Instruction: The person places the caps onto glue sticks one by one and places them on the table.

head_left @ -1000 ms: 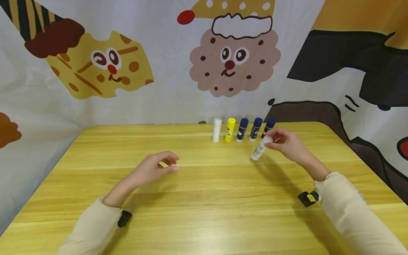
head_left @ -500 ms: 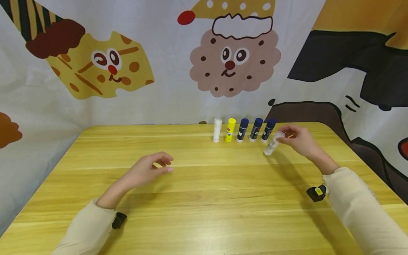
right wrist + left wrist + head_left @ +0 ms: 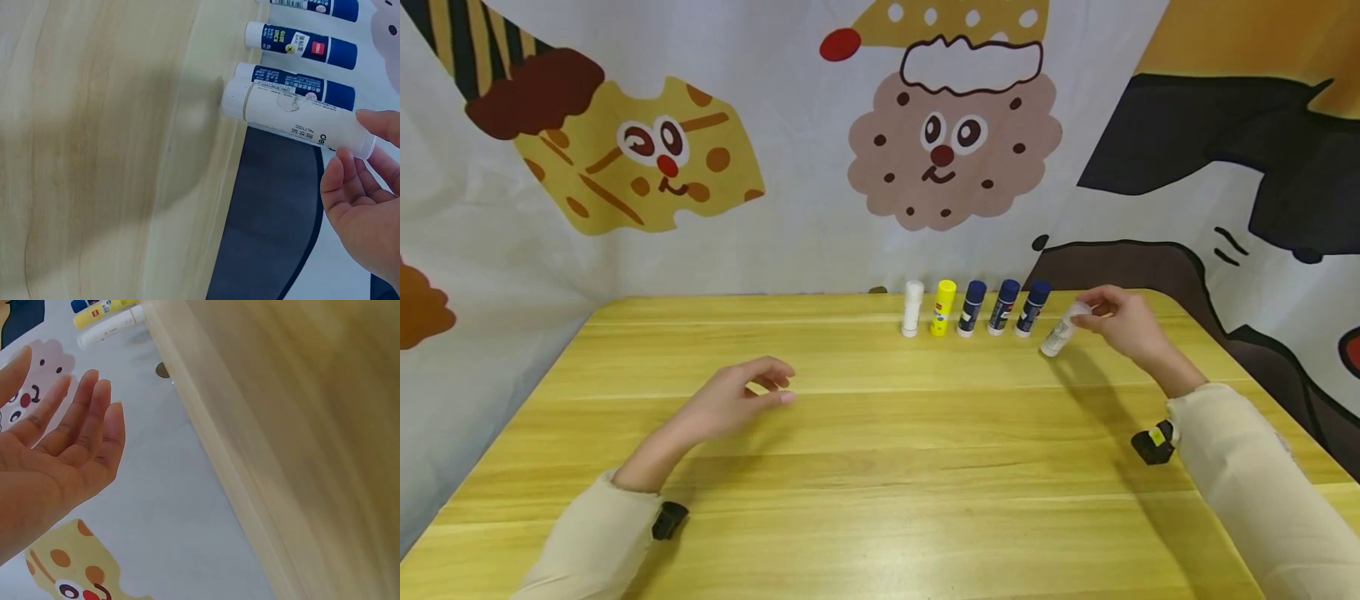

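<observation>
My right hand (image 3: 1123, 327) pinches a white glue stick (image 3: 1063, 331) by its top end, tilted, at the right end of a row of glue sticks. In the right wrist view the thumb and fingers grip the end of that white glue stick (image 3: 300, 119), which overlaps a blue glue stick (image 3: 337, 94) behind it. The standing row has another white glue stick (image 3: 912, 308), a yellow glue stick (image 3: 943, 308) and three dark blue ones, the rightmost blue glue stick (image 3: 1033, 308) nearest my right hand. My left hand (image 3: 733, 398) hovers over the table at left, fingers loosely bent, holding nothing.
The wooden table (image 3: 850, 500) stretches out in front, its far edge just behind the row. A cartoon-printed cloth (image 3: 797, 167) hangs behind it. Each beige sleeve carries a small black wrist camera (image 3: 1152, 443).
My right hand has carried the white glue stick to the right and slightly back, past the last blue one. My left hand has drifted a little left.
</observation>
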Demonstrator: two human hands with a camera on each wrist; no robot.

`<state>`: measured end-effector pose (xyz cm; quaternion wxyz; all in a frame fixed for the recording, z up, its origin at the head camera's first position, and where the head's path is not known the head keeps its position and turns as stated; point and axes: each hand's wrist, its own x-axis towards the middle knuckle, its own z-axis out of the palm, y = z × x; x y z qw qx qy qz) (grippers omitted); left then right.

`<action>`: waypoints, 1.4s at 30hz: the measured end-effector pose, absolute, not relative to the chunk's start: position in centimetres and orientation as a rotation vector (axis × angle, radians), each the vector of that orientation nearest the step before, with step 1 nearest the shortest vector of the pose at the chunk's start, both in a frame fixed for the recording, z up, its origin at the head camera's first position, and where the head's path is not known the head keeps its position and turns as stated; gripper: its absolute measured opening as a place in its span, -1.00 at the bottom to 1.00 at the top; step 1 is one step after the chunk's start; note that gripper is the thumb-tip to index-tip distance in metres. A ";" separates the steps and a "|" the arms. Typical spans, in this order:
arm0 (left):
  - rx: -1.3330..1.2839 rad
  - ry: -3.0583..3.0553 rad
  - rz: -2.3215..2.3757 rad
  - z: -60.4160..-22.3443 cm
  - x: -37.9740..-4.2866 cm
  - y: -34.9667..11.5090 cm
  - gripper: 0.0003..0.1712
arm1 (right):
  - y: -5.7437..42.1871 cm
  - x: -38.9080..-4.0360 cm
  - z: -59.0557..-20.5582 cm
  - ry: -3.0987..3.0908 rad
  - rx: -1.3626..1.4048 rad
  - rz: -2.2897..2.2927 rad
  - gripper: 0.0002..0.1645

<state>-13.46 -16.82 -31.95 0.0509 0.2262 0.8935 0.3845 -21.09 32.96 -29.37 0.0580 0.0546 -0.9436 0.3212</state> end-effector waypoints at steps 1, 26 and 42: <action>0.684 2.721 1.170 -31.9 -13.4 -16.9 -0.60 | 33.0 -21.2 -29.4 -2.859 0.158 0.973 -0.54; 0.606 2.769 1.153 -32.0 -13.1 -18.9 -0.58 | 33.3 -23.2 -30.3 -2.811 0.044 1.013 -0.55; 0.578 2.777 1.143 -32.1 -13.0 -19.9 -0.56 | 33.1 -24.0 -30.3 -2.779 -0.029 1.046 -0.56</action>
